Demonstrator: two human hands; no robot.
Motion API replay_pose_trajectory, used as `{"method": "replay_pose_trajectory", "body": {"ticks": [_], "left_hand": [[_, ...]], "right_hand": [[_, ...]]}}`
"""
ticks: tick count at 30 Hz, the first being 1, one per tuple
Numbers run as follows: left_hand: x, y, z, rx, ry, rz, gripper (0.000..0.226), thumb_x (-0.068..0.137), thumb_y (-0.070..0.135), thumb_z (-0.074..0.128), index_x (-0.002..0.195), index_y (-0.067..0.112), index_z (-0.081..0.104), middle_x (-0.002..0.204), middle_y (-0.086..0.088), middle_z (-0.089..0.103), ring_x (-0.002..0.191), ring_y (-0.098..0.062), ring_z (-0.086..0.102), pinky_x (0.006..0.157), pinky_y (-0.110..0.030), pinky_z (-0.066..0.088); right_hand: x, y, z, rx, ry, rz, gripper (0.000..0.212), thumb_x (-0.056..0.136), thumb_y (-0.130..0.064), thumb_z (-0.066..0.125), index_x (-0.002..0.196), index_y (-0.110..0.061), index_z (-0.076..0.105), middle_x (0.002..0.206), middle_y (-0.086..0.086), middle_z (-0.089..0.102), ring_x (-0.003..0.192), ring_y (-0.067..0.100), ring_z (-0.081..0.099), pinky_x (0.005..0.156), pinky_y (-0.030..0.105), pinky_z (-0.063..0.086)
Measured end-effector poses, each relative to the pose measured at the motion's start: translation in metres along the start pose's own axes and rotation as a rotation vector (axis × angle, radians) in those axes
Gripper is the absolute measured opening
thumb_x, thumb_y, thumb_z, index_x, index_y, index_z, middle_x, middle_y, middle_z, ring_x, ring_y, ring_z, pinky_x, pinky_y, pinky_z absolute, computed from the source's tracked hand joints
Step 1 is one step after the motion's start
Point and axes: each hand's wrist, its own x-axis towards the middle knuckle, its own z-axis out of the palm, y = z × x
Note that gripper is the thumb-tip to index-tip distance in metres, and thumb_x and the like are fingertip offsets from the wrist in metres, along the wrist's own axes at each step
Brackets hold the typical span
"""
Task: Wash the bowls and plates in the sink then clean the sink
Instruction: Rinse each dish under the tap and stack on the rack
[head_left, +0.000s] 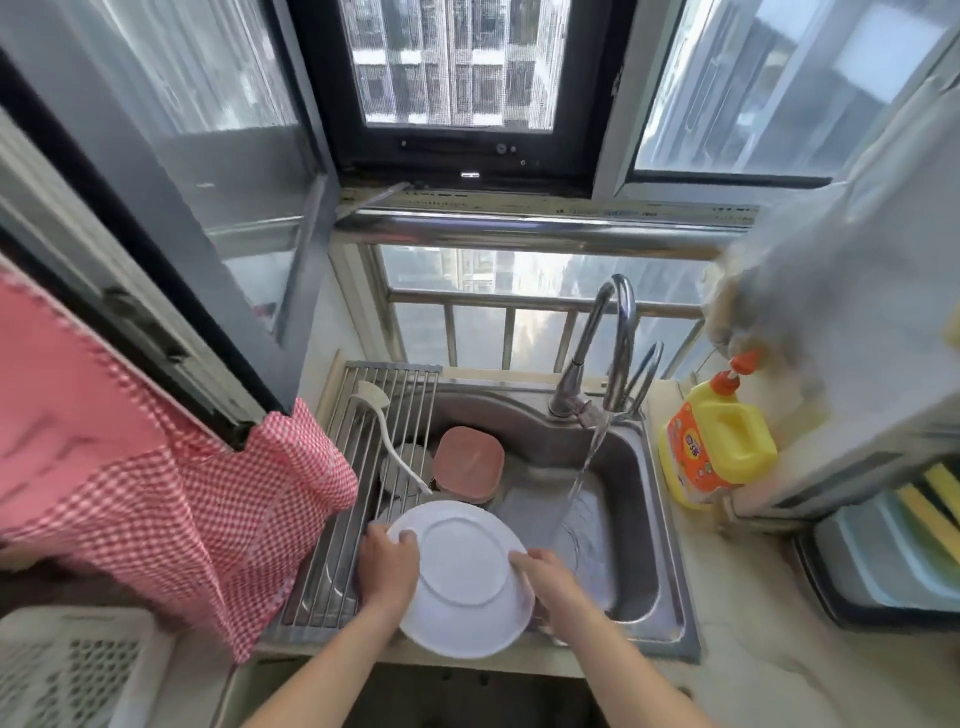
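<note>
A round white plate is held over the front left of the steel sink, its underside with the foot ring facing up. My left hand grips its left rim, thumb on top. My right hand holds the right rim, fingers curled over the edge. Water runs from the faucet into the basin to the right of the plate. A pink square bowl lies upside down at the back of the sink. Grey dishes lie partly hidden under the roll-up rack.
A white dish brush lies on the rack. A yellow detergent bottle stands on the counter to the right of the sink. A red checked cloth hangs at the left. A white perforated basket sits at the lower left.
</note>
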Motion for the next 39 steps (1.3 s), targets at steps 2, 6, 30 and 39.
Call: {"method": "replay_pose_trajectory", "body": {"ticks": [2, 6, 30, 39], "left_hand": [[0.012, -0.014, -0.015, 0.073, 0.043, 0.072, 0.030, 0.095, 0.023, 0.055, 0.119, 0.005, 0.051, 0.115, -0.014, 0.053, 0.097, -0.026, 0.051, 0.078, -0.035, 0.038], [0.047, -0.045, -0.032, 0.238, -0.002, 0.144, 0.055, 0.093, 0.030, 0.060, 0.140, 0.007, 0.043, 0.141, -0.020, 0.043, 0.128, -0.035, 0.039, 0.108, -0.045, 0.031], [0.023, -0.016, 0.121, 0.647, -0.353, 0.557, 0.022, 0.090, 0.020, 0.050, 0.110, 0.021, 0.060, 0.113, 0.000, 0.057, 0.104, -0.023, 0.058, 0.084, -0.032, 0.044], [0.086, -0.061, 0.196, 1.162, -0.445, 0.387, 0.039, 0.098, 0.003, 0.038, 0.134, 0.018, 0.043, 0.133, -0.007, 0.049, 0.121, -0.026, 0.053, 0.093, -0.038, 0.045]], "right_hand": [[0.002, -0.002, 0.023, -0.021, -0.049, -0.023, 0.023, 0.096, -0.032, 0.062, 0.112, -0.019, 0.054, 0.114, 0.006, 0.063, 0.103, 0.026, 0.065, 0.093, 0.048, 0.057], [0.004, 0.000, 0.070, -0.009, -0.081, -0.108, 0.036, 0.088, -0.034, 0.062, 0.117, -0.018, 0.047, 0.115, 0.007, 0.061, 0.104, 0.026, 0.064, 0.092, 0.050, 0.057], [0.190, 0.075, -0.006, -0.183, 0.076, 0.104, 0.017, 0.078, -0.024, 0.052, 0.079, -0.012, 0.064, 0.069, 0.009, 0.064, 0.061, 0.030, 0.066, 0.071, 0.041, 0.057], [0.199, 0.067, -0.038, -0.169, 0.002, 0.215, 0.016, 0.095, -0.008, 0.050, 0.081, -0.012, 0.058, 0.065, 0.010, 0.056, 0.052, 0.022, 0.055, 0.047, 0.027, 0.043]]}}
